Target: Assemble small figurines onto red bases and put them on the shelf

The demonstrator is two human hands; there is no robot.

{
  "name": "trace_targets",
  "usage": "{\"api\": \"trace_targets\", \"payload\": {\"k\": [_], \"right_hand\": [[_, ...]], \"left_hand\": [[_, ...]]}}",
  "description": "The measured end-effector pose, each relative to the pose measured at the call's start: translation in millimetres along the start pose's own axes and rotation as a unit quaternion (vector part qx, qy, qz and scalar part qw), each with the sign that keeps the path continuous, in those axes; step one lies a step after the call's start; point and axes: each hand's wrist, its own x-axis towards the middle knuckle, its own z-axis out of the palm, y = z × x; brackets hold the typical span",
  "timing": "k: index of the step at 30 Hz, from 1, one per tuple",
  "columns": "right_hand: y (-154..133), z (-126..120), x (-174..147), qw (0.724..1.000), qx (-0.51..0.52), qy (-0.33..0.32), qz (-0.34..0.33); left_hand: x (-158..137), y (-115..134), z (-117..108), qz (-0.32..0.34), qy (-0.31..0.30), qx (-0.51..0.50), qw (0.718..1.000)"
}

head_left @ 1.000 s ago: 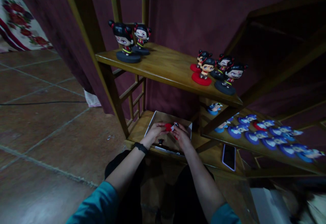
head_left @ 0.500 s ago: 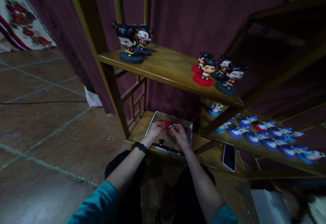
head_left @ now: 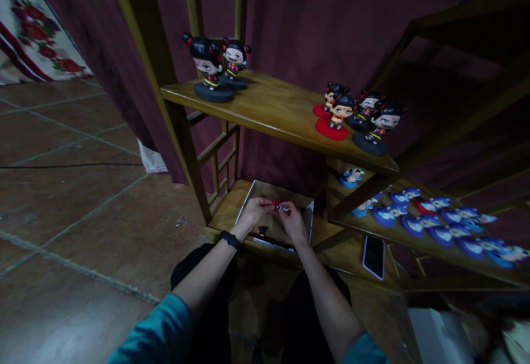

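Observation:
Above an open cardboard box [head_left: 285,193] on the low shelf, both hands close on one small figurine [head_left: 281,207] with a red base. My left hand [head_left: 252,212] pinches its red part between thumb and fingers. From the other side, my right hand [head_left: 294,222] grips the black-and-white part, and its fingers cover some of it. The figurine's details are too small to make out. Inside the box, nearer to me, is another small dark-haired figurine [head_left: 263,231].
Figurines with black hair buns [head_left: 206,64] stand on the upper shelf [head_left: 281,104], right above the box. Several blue-haired figurines [head_left: 420,223] fill a shelf at the right. A phone [head_left: 373,257] lies right of the box. A wooden post [head_left: 182,154] rises at the left.
The figurine has turned in my fingers: less of the red base and more of the black-and-white part shows. My right hand has shifted slightly. The other figurines stay put.

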Motion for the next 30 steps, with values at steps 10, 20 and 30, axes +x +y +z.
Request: {"api": "trace_targets", "payload": {"k": [10,20,30], "right_hand": [[-14,-5,-5,0.995,-0.097,-0.007,-0.04],[-22,-7,-13,0.984,-0.151,-0.033,-0.094],[-10,-4,-2,0.997,-0.065,-0.028,-0.028]], "left_hand": [[-4,-1,1,-0.032,0.022,-0.015,0.999],[-12,1,6,-0.073,0.076,-0.081,0.991],[-10,-2,11,-0.06,0.076,-0.101,0.99]]}}
